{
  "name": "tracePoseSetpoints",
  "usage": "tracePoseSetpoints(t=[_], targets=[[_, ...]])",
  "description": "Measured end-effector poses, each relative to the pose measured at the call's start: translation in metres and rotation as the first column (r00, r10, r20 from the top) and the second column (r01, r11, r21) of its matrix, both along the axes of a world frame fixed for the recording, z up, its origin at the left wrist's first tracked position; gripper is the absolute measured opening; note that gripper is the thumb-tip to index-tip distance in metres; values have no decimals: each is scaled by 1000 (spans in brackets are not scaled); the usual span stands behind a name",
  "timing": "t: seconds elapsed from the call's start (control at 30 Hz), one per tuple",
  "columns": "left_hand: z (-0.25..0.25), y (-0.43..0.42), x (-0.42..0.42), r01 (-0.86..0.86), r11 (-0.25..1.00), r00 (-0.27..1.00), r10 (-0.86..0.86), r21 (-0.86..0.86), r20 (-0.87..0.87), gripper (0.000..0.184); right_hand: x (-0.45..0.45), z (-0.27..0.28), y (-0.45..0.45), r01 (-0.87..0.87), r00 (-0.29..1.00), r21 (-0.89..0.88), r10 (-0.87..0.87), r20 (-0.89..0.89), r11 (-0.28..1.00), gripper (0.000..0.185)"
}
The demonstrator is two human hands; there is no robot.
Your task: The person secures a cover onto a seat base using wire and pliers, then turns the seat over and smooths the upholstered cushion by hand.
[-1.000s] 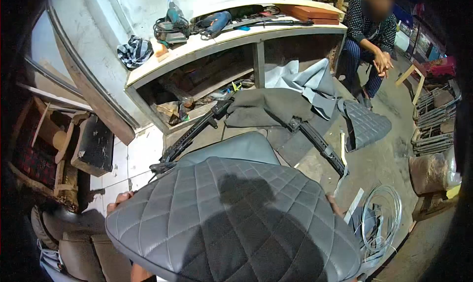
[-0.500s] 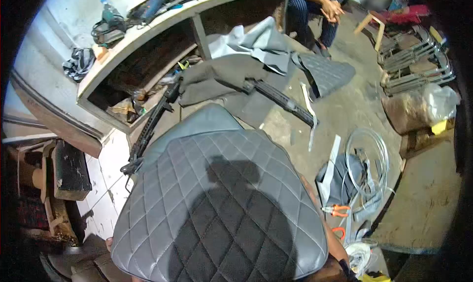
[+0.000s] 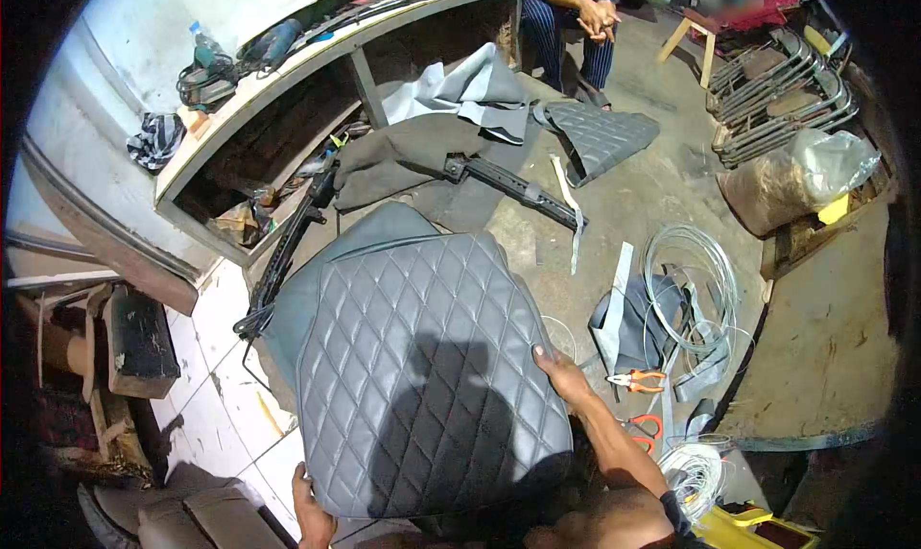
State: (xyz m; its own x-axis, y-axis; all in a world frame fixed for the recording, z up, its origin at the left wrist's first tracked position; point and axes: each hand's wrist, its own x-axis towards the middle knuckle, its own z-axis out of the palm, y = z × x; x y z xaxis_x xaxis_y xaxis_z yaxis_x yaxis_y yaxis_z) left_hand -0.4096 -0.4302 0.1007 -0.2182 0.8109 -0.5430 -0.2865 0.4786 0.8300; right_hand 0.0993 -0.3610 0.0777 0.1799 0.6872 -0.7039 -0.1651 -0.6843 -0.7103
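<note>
A grey seat cushion (image 3: 413,290) with diamond quilting and pale stitching is held up in front of me, a shadow falling across it. My left hand (image 3: 312,513) grips its lower left edge, thumb on the side and the other fingers hidden behind. At the right edge, my right hand (image 3: 566,376) clasps the cushion with the thumb on top; its other fingers are out of sight underneath. Beyond the cushion's upper left lies a plain grey panel (image 3: 384,225). Orange-handled pliers (image 3: 638,381) and red-handled scissors (image 3: 645,432) lie right of my right forearm.
Coiled wire (image 3: 662,328) and a white coil (image 3: 693,477) lie at the right. Black metal rails (image 3: 523,192) and a quilted piece (image 3: 604,136) are on the floor. A shelf (image 3: 365,88) runs along the wall. A seated person's hands (image 3: 597,16) are clasped at the back.
The cushion has come lower and tilted, its near edge now showing. Both my hands, mostly hidden before, are now visible at its edges. The view has shifted slightly right.
</note>
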Motion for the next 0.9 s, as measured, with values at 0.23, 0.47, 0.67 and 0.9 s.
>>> tracePoseSetpoints(t=[0.23, 0.47, 0.67, 0.9], targets=[[56, 55, 32, 617, 787, 245, -167, 21, -955, 38, 1, -79, -15, 15, 959, 69, -34, 281, 997, 67], [36, 193, 113, 543, 838, 99, -131, -57, -986, 72, -35, -36, 39, -318, 557, 364, -139, 819, 876, 70], [6, 251, 107, 395, 863, 38, -357, -314, -933, 87, -25, -37, 83, -209, 653, 35, 113, 749, 977, 72], [17, 269, 103, 367, 860, 465, -501, -356, -730, 92, -7, -34, 99, -215, 701, -105, 229, 675, 971, 74]])
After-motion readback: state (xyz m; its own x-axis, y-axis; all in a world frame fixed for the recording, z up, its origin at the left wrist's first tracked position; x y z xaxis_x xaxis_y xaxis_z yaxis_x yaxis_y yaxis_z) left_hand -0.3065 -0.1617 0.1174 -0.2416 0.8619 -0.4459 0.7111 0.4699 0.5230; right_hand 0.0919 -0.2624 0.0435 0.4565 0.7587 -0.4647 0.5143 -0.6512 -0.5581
